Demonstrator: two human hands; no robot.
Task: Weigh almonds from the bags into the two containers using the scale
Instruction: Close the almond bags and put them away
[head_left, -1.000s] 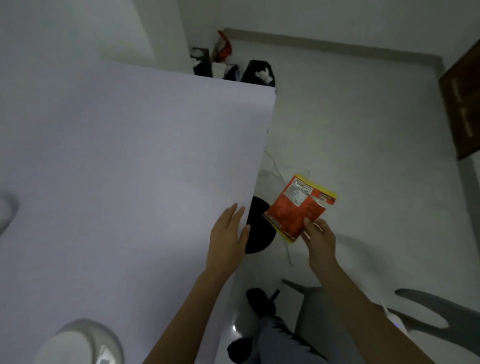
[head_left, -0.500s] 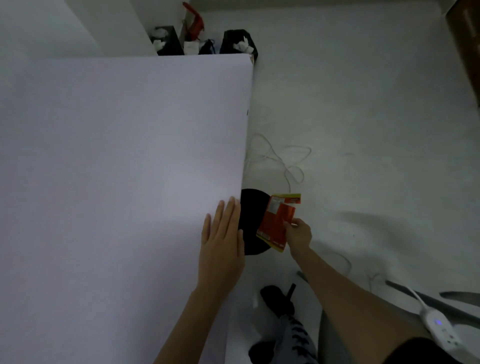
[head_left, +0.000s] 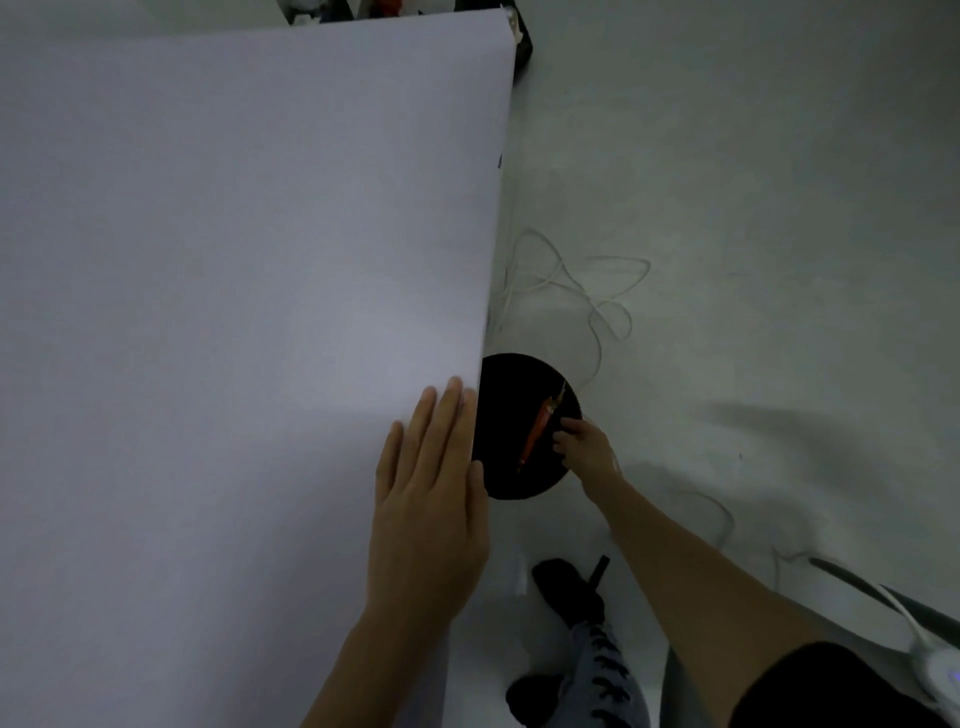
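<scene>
Two hands are showing in the head view. We are resting our left hand (head_left: 431, 499) palm-down on the white table (head_left: 234, 312), right at its right edge, fingers straight and pressed together, thumb lying along the edge and hanging just past it. Forearm is coming up from the bottom of the frame, tilted a bit to the right.

We are reaching our right hand (head_left: 584, 449) down beside the table, arm stretched from the lower right w/ a dark sleeve at the shoulder. Fingers are pinched shut on the orange almond bag (head_left: 540, 428). We are holding the bag edge-on to the camera, so it is reading as a thin orange sliver w/ a pale strip at its top. It is hanging over the black round bin (head_left: 519, 467) on the floor, which is sitting just beside the table edge and partly tucked under it; whether the bag is already inside the bin or only above it, we cannot tell.

Tabletop is taking up the whole left side, bare around the hand. Floor to the right is mostly open: a white cable (head_left: 587, 291) is looping near the bin, and a white power strip (head_left: 935, 670) is lying at the lower right. Our dark shoe (head_left: 569, 590) is standing below the bin.

Any print on the bag is unreadable at this angle.
</scene>
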